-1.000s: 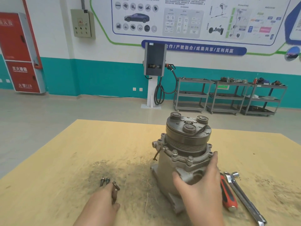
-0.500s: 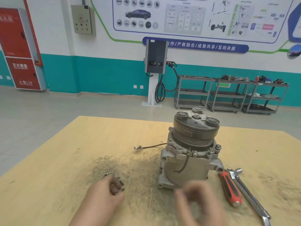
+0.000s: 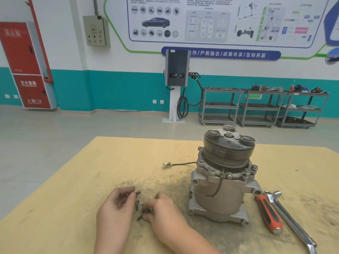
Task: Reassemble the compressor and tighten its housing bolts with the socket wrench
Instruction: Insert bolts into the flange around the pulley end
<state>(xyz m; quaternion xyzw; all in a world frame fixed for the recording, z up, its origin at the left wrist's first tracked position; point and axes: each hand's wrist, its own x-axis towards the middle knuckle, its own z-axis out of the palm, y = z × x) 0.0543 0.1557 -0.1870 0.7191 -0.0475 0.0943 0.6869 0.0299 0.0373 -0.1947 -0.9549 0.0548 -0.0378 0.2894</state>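
Note:
The grey compressor (image 3: pixel 222 182) stands upright on the wooden table (image 3: pixel 91 180), pulley end up, a thin wire trailing from it to the left. Both hands are left of it over a few dark bolts (image 3: pixel 137 204). My left hand (image 3: pixel 115 209) curls its fingers round one bolt. My right hand (image 3: pixel 163 211) pinches another bolt at its fingertips. A socket wrench (image 3: pixel 289 219) lies on the table right of the compressor, beside a red-handled tool (image 3: pixel 268 211).
Dark grime covers the table around the compressor. Beyond the table are an open floor, a charging post (image 3: pixel 177 83) and grey shelf carts (image 3: pixel 264 107) against the far wall.
My right hand has left the compressor and moved left to the bolts beside my left hand. The compressor now stands free and shows a different side than a second ago.

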